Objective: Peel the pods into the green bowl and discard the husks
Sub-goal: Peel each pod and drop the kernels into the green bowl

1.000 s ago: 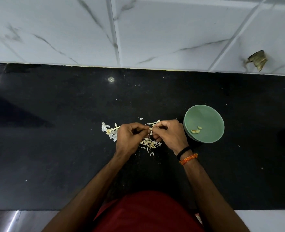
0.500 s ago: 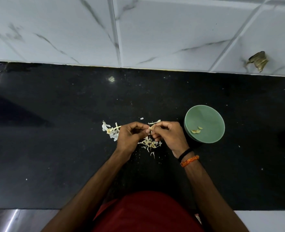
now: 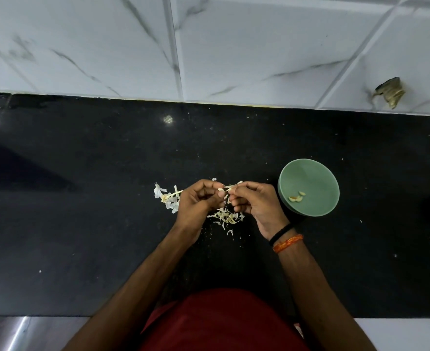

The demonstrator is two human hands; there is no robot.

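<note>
Two hands meet above the black tabletop point(image 3: 82, 198). The left hand point(image 3: 196, 203) and the right hand point(image 3: 255, 203) each have their fingers curled, and the fingertips pinch one small pale pod point(image 3: 222, 190) between them; a thin strip of skin point(image 3: 234, 184) sticks out from it toward the right hand.

Two heaps of husks lie on the tabletop: one heap point(image 3: 167, 197) just left of the left hand, white and papery with a thin stalk, and one heap point(image 3: 228, 217) below and between the hands, yellowish and shredded.

One green bowl point(image 3: 310, 173) stands just right of the right hand. About three peeled pale-yellow pieces point(image 3: 296, 197) lie inside it, near its lower left wall.

The right wrist carries two bands, one black point(image 3: 281, 233) and one orange point(image 3: 288, 243).
</note>
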